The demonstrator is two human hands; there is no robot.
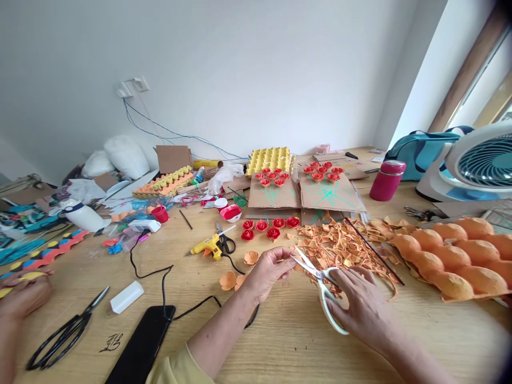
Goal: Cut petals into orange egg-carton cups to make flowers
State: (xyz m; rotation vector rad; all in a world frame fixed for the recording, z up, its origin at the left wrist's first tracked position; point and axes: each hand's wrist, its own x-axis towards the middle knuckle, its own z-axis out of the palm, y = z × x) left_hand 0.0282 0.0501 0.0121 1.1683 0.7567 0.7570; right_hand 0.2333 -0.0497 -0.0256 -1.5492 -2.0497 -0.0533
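Note:
My right hand (356, 304) grips white-handled scissors (312, 268), fingers through the loops, with the blades spread apart. Their tips reach the fingertips of my left hand (274, 269). Thumb and fingers of that hand are pinched together; whatever is between them is mostly hidden. Behind the scissors lies a heap of orange egg-carton scraps (336, 242). Orange carton flower cups (228, 280) sit just left of my left wrist. Several red paper flowers (273, 233) stand beyond my left hand. At the right is an orange egg carton (448, 256), bumps up.
A yellow glue gun (208, 246), black scissors (72, 325) and a phone (140, 344) with a black cable lie to the left. Another person's hand (28, 293) holds a yellow strip at the left edge. Cardboard sheets (274, 200) with red flowers, a pink flask (387, 180) and a fan (472, 160) stand behind.

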